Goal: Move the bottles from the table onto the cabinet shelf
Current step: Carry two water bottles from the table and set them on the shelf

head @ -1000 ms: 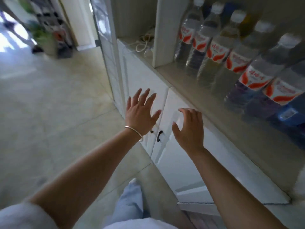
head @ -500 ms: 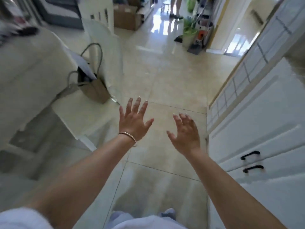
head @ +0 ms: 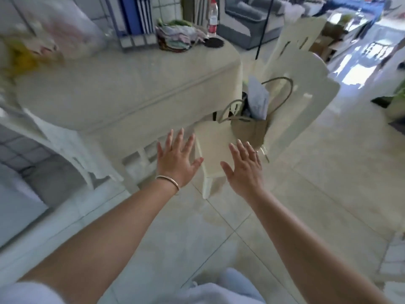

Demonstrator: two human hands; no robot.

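Observation:
One clear bottle [head: 213, 17] with a red label and red cap stands upright at the far end of the table [head: 122, 88], which wears a cream cloth. My left hand [head: 176, 161], a thin bracelet on its wrist, is stretched forward with fingers spread and holds nothing. My right hand [head: 244, 168] floats beside it, fingers straight, also empty. Both hands hover over the floor, well short of the table's near edge and far from the bottle. The cabinet shelf is out of view.
A cream chair [head: 291, 88] stands at the table's right corner with a tan paper bag [head: 252, 126] on its seat. A pile of cloths [head: 175, 38] and a dark round coaster [head: 213, 42] lie near the bottle. Tiled floor [head: 317, 183] spreads to the right.
The view has swung left from the cabinet with its row of bottles, past the floor, to the table. Both hands stayed open and empty, moving along with the turn.

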